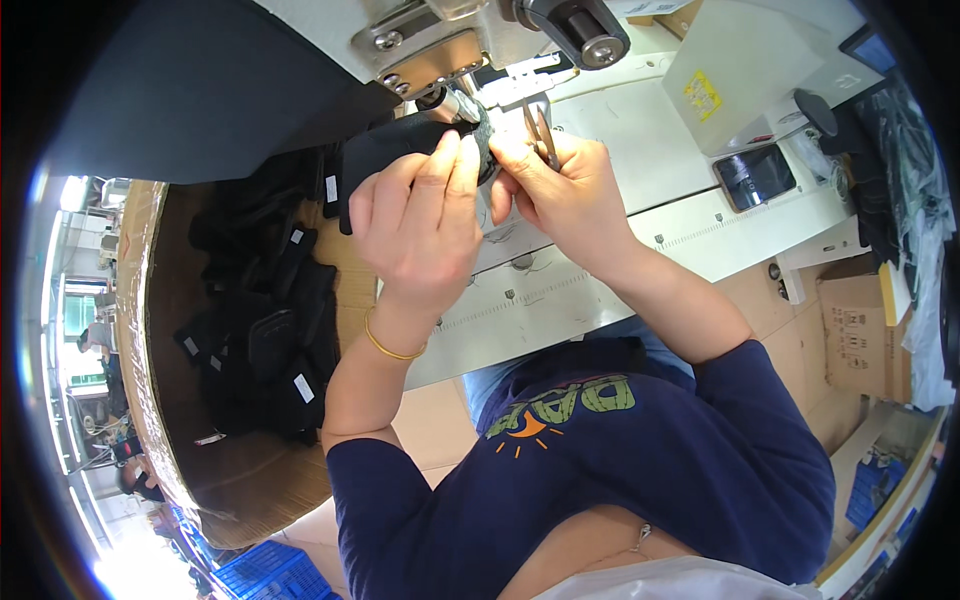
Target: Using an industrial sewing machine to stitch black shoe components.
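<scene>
Under the sewing machine's presser area (pixel 455 100), a black fabric piece (pixel 385 145) with a dark grey edge (pixel 484 140) lies on the machine bed. My left hand (pixel 425 215) is closed, its fingertips pinching the fabric close to the needle area. Just to the right, my right hand (pixel 570 195) has thumb and forefinger at the edge of the same fabric. A small pair of dark scissors (pixel 542 135) is tucked in that hand, blades pointing away from me. My fingers hide the pinched part of the fabric.
At the left stands a large cardboard box (pixel 265 480) with several black fabric pieces (pixel 270 340). A phone (pixel 755 178) lies on the white table (pixel 640 140) at the right. Another carton (pixel 860 335) sits farther right, and a blue crate (pixel 275 572) at lower left.
</scene>
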`<state>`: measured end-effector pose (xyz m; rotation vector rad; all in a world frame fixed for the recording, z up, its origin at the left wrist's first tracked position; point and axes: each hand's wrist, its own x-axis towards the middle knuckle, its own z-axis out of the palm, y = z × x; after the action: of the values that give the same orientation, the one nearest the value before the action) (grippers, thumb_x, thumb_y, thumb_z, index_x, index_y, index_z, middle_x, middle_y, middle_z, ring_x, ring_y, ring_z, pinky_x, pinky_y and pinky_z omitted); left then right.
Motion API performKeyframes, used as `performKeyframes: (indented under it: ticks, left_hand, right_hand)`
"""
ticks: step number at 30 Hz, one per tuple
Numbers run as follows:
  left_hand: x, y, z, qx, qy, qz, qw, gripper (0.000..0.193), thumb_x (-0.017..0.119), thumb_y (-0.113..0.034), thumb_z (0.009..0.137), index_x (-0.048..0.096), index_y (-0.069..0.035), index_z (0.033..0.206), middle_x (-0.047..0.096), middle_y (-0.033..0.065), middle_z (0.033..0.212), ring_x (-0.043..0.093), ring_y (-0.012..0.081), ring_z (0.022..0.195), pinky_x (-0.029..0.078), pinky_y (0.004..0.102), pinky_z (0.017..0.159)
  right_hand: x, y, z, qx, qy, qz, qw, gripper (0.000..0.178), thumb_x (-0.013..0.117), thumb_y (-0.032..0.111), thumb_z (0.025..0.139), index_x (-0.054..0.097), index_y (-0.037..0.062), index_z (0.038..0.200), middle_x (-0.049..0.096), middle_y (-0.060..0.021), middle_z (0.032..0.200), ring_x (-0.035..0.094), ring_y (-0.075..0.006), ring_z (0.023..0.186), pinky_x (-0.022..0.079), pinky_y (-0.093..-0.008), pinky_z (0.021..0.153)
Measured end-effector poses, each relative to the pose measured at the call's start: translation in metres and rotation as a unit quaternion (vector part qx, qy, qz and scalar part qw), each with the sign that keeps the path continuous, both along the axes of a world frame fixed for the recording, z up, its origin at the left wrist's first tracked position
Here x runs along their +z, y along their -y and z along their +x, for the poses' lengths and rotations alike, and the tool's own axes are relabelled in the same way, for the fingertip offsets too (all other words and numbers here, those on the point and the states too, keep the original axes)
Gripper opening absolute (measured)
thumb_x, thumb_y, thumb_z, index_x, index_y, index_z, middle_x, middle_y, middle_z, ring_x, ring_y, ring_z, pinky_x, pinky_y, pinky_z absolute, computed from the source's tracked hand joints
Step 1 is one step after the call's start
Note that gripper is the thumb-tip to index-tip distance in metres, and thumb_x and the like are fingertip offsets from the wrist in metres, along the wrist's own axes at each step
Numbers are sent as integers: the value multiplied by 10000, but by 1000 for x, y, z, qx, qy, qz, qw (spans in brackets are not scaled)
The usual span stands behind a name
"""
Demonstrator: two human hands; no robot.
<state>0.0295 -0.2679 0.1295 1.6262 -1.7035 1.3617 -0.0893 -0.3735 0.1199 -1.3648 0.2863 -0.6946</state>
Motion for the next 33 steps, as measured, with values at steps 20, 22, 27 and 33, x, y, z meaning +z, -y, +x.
performKeyframes:
  ticks: [20,22,27,33]
  left_hand:
    - [-4,-26,-34,-11,-64,49,997,247,680,38,737,643,60,980,614,155,954,607,287,835,519,350,709]
    - [-6,-18,-32,-32,-52,28,998,264,675,42,722,643,56,984,616,157,972,610,284,860,522,349,711]
    - [-7,-3,-26,-8,-42,25,999,261,686,-10,727,645,19,983,616,131,980,611,279,878,520,350,715]
    - [-4,10,-15,9,-53,16,998,315,703,-105,716,616,-23,1007,596,109,1015,591,270,932,478,376,766]
  right_hand:
    - [-6,6,-3,12,-1,9,1000,347,571,179,967,613,30,656,574,12,554,447,-28,504,333,-233,455]
    - [-2,2,-2,6,19,38,999,366,585,182,968,604,37,632,533,29,530,415,-21,480,287,-229,430]
    - [-2,4,-4,7,8,62,998,364,595,189,968,607,37,637,561,10,541,425,-21,482,292,-218,431]
    - [-5,4,0,6,21,34,999,380,567,201,971,624,36,634,564,15,534,427,-19,477,300,-219,431]
